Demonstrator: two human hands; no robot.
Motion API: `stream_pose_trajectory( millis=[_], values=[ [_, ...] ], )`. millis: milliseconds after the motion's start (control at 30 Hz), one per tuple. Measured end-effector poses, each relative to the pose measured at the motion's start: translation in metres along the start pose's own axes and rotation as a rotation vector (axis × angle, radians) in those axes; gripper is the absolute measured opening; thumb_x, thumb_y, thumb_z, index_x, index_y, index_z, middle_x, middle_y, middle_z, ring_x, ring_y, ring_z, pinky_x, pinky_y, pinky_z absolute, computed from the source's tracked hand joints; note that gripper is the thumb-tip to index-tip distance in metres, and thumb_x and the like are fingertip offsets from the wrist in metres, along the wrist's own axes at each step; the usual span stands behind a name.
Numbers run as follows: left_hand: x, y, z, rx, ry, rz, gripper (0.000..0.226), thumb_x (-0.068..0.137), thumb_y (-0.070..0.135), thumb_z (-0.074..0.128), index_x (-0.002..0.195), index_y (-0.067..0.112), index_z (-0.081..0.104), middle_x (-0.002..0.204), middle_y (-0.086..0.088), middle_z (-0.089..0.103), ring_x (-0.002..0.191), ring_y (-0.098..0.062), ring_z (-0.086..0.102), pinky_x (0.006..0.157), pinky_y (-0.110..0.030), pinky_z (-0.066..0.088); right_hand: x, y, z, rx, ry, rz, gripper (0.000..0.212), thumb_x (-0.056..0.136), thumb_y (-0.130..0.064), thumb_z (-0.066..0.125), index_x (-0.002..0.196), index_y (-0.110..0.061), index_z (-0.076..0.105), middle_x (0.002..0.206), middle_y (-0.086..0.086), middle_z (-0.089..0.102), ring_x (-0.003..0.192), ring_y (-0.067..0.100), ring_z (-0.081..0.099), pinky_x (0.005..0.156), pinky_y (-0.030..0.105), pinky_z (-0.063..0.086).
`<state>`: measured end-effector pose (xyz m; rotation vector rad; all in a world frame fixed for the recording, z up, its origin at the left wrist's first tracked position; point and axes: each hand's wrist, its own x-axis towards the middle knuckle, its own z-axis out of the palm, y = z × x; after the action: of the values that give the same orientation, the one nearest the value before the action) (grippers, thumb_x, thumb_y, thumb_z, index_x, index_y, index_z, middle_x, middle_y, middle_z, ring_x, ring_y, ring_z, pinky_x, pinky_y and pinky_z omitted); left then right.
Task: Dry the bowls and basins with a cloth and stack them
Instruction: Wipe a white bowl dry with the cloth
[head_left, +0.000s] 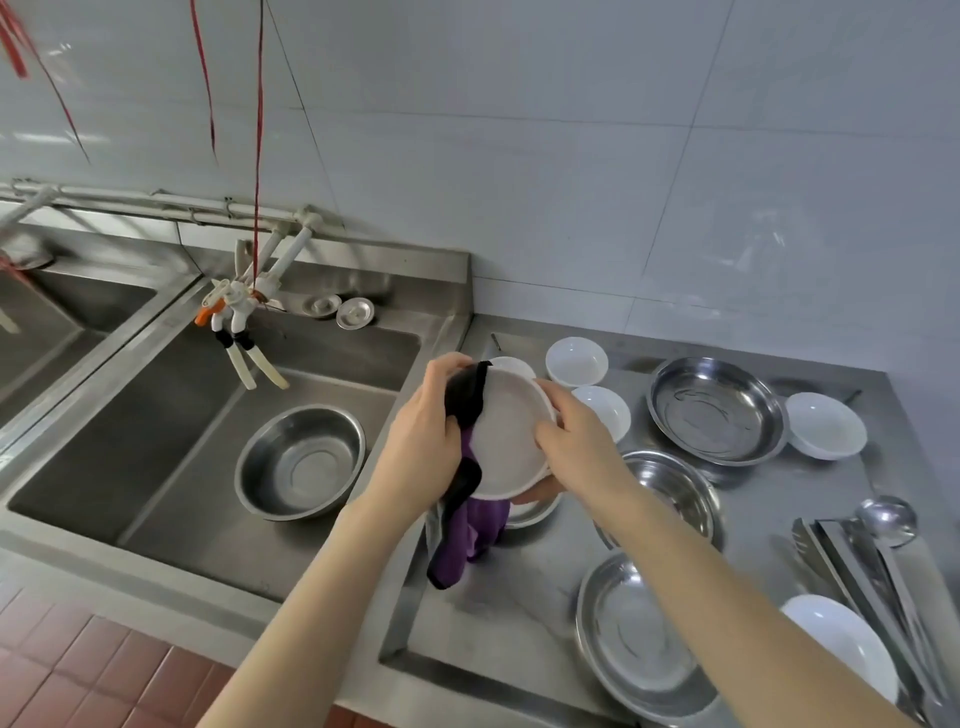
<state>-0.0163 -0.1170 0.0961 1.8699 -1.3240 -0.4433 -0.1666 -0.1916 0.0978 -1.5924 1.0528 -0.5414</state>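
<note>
I hold a white bowl (511, 436) tilted above the steel counter (483, 623). My right hand (576, 441) grips its right rim. My left hand (423, 441) presses a purple and black cloth (465, 519) against its left rim, and the cloth hangs down below. Small white bowls (576, 361) (605, 410) (826, 425) stand on the counter behind. Steel basins lie at the back right (717, 410), under my right forearm (680, 488) and at the front (634, 644). Another steel basin (301, 462) sits in the sink. A white bowl (841, 644) rests at the front right.
The sink (156, 457) is on the left, with taps (234, 322) hanging over it and two drain strainers (340, 310) on its back ledge. A ladle (885, 519) and tongs (852, 566) lie at the counter's right edge. Red cords hang along the tiled wall.
</note>
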Motion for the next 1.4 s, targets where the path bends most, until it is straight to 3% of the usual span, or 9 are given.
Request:
stream_pose_trajectory(
  millis=[167,233,400,567,700,867,1000,1233,1400],
  values=[
    [-0.021,0.031,0.015,-0.237,0.28,-0.078,0.049,0.086,-0.003,0.046,0.104,0.041,0.035,0.095,0.003,0.056,0.079,-0.014,0.056,0.063,-0.024,0.045,-0.007,-0.013,0.021,0.442,0.191,0.005,0.052,0.079,-0.009,0.041,0.105,-0.051,0.058,0.108,0.002,0.064,0.102,0.026,0.063,0.082,0.055,0.058],
    [-0.015,0.032,0.014,-0.189,0.298,-0.077,0.04,0.086,0.0,0.05,0.098,0.038,0.047,0.099,0.005,0.058,0.088,-0.001,0.054,0.071,-0.011,0.04,-0.01,-0.019,0.023,0.458,0.211,-0.043,0.054,0.076,-0.011,0.042,0.103,-0.056,0.057,0.104,0.0,0.065,0.096,0.024,0.063,0.086,0.058,0.056],
    [0.011,0.029,-0.008,0.011,0.26,0.001,0.031,0.085,-0.003,0.053,0.093,0.025,0.064,0.096,0.007,0.059,0.085,0.0,0.054,0.072,-0.001,0.035,-0.003,-0.032,-0.007,0.274,0.074,-0.078,0.058,0.089,0.0,0.043,0.117,-0.049,0.055,0.107,0.001,0.064,0.1,0.027,0.065,0.071,0.051,0.061],
    [0.035,0.026,-0.026,0.23,0.006,0.244,0.029,0.085,-0.001,0.053,0.095,0.022,0.068,0.1,0.002,0.06,0.088,-0.019,0.058,0.081,-0.03,0.047,-0.002,-0.059,-0.043,0.074,-0.19,0.056,0.05,0.09,0.003,0.041,0.126,-0.03,0.056,0.106,0.009,0.063,0.078,0.032,0.072,0.059,0.047,0.062],
    [0.034,0.043,-0.016,0.033,0.199,0.105,0.032,0.086,-0.004,0.049,0.096,0.021,0.067,0.099,0.003,0.062,0.089,-0.011,0.056,0.075,-0.005,0.037,-0.002,-0.059,-0.032,0.275,0.011,-0.027,0.055,0.09,0.003,0.041,0.124,-0.038,0.055,0.11,0.012,0.061,0.094,0.034,0.067,0.059,0.05,0.062],
    [0.012,0.066,0.015,-0.219,0.355,-0.163,0.033,0.088,-0.004,0.045,0.097,0.026,0.055,0.101,0.009,0.049,0.084,0.001,0.049,0.068,0.0,0.034,-0.005,-0.043,0.006,0.447,0.273,-0.138,0.061,0.087,-0.002,0.044,0.129,-0.046,0.051,0.11,-0.011,0.067,0.1,0.019,0.066,0.085,0.052,0.058],
    [0.024,0.056,0.003,-0.145,0.338,-0.074,0.034,0.084,-0.004,0.053,0.093,0.028,0.062,0.103,0.006,0.052,0.09,0.005,0.051,0.075,0.002,0.033,-0.003,-0.044,-0.005,0.373,0.183,-0.1,0.062,0.084,-0.003,0.045,0.127,-0.046,0.051,0.097,-0.007,0.067,0.09,0.036,0.065,0.075,0.059,0.058],
    [0.047,0.045,-0.03,0.142,0.035,0.289,0.035,0.077,-0.006,0.059,0.089,0.025,0.071,0.092,0.011,0.053,0.083,-0.006,0.052,0.077,-0.009,0.037,0.006,-0.089,-0.069,-0.034,-0.262,0.064,0.053,0.087,0.009,0.042,0.121,-0.029,0.058,0.102,0.011,0.064,0.077,0.034,0.072,0.055,0.04,0.06],
    [0.052,0.052,-0.028,0.028,0.227,0.073,0.036,0.08,-0.005,0.054,0.094,0.024,0.07,0.099,0.005,0.059,0.086,0.0,0.053,0.075,-0.004,0.034,0.007,-0.088,-0.062,0.106,0.022,-0.072,0.05,0.091,-0.026,0.067,0.137,-0.036,0.05,0.098,0.006,0.067,0.067,0.019,0.071,0.061,0.034,0.061]
  ],
)
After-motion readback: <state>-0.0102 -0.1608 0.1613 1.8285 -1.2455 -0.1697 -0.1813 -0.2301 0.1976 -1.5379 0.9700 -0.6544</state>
